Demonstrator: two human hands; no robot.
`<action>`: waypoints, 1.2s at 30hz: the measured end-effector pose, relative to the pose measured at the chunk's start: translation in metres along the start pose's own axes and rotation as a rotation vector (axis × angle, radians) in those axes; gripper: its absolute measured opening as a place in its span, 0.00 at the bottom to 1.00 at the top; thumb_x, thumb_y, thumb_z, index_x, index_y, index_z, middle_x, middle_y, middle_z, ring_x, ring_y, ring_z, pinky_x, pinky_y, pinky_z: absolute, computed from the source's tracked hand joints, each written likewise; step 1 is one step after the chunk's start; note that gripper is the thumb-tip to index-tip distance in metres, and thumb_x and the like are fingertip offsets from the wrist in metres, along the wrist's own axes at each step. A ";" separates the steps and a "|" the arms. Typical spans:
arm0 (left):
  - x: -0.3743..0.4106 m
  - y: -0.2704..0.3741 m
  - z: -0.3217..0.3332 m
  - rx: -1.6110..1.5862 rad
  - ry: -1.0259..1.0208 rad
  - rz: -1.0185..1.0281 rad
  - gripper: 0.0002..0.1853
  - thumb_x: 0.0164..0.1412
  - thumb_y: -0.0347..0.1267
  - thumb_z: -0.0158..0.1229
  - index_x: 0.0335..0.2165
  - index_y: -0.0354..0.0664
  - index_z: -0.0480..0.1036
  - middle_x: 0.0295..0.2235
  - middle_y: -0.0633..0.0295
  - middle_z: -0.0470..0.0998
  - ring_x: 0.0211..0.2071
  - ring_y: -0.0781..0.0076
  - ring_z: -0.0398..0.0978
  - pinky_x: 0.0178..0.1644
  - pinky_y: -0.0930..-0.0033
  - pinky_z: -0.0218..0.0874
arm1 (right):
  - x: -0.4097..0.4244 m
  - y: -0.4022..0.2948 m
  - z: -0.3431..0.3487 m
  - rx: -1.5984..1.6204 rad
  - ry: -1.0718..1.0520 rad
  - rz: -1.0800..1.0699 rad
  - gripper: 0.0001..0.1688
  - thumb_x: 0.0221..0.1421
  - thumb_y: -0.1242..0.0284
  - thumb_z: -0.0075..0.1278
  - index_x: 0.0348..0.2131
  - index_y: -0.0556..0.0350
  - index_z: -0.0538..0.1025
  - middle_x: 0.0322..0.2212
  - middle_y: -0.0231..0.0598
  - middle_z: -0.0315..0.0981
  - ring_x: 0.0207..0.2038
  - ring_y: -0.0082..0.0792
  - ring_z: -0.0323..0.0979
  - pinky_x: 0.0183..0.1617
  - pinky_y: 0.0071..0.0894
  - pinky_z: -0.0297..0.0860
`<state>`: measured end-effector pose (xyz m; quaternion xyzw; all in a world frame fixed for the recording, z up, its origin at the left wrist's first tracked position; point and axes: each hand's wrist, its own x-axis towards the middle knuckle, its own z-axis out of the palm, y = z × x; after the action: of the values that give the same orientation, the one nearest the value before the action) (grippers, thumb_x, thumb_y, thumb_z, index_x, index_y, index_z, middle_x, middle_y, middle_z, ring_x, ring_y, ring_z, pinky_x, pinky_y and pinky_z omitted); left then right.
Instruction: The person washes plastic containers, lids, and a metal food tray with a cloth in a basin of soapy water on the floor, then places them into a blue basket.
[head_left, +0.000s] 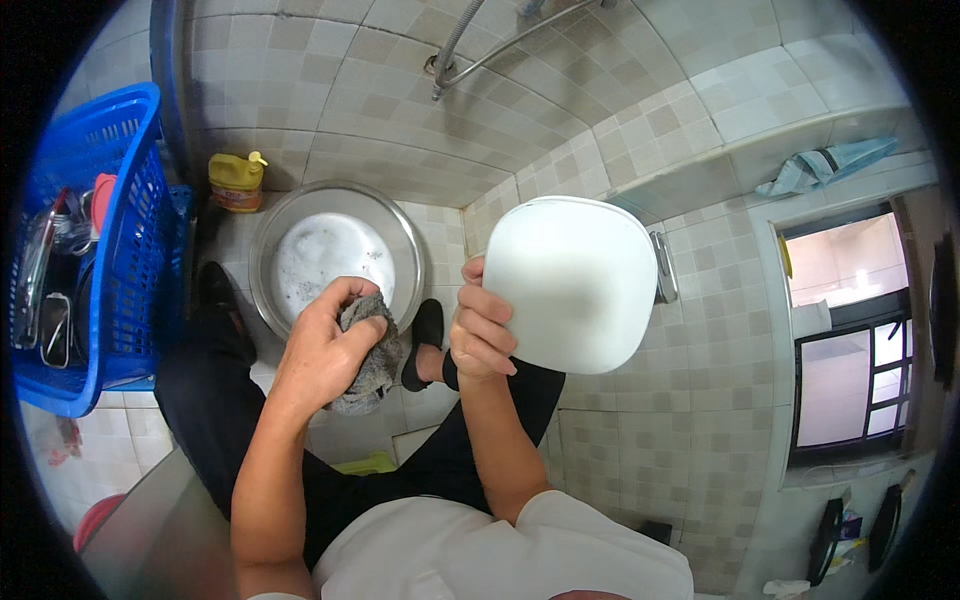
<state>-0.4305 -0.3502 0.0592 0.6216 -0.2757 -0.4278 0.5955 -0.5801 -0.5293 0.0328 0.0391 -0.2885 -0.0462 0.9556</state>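
My left hand (330, 349) is closed around a crumpled grey cloth (373, 375), held above the near rim of a round metal basin (411, 240). Whitish, foamy-looking water (334, 247) with dark specks lies in the basin. To the right, my right hand (484, 322) grips a white, rounded-square plate or lid (574, 289) by its left edge. Its broad, smooth face is turned up towards me, and the hand's thumb is at the upper left edge. The cloth and the white piece are apart.
At the left stands a blue plastic basket (120, 300) with kitchenware inside. A yellow pump jug (236, 182) is beside the basin against the tiled wall (420, 127). A metal shower hose (457, 34) hangs above. On the right ledge lies a light-blue cloth (825, 166).
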 end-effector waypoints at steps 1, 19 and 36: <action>0.000 0.000 0.000 -0.005 -0.012 -0.019 0.18 0.54 0.29 0.59 0.44 0.34 0.73 0.39 0.57 0.77 0.40 0.71 0.73 0.49 0.70 0.63 | 0.000 0.001 0.000 0.008 0.001 -0.012 0.40 0.70 0.54 0.32 0.65 0.69 0.51 0.37 0.53 0.61 0.29 0.44 0.70 0.19 0.38 0.71; 0.006 -0.015 0.000 -0.413 -0.052 0.092 0.16 0.61 0.29 0.58 0.47 0.38 0.75 0.38 0.64 0.77 0.41 0.76 0.72 0.49 0.71 0.63 | -0.033 -0.004 -0.004 -0.271 0.254 0.035 0.40 0.68 0.52 0.38 0.65 0.64 0.54 0.36 0.52 0.65 0.26 0.41 0.68 0.20 0.38 0.69; 0.012 -0.036 0.018 -0.654 -0.038 -0.023 0.47 0.69 0.65 0.32 0.58 0.30 0.65 0.47 0.50 0.77 0.47 0.66 0.74 0.55 0.65 0.63 | -0.010 -0.002 -0.006 -1.332 1.062 -0.518 0.29 0.68 0.62 0.43 0.60 0.62 0.62 0.52 0.42 0.68 0.54 0.36 0.66 0.61 0.39 0.60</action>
<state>-0.4460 -0.3642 0.0226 0.3925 -0.1277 -0.5118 0.7534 -0.5858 -0.5297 0.0221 -0.4444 0.2971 -0.3948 0.7472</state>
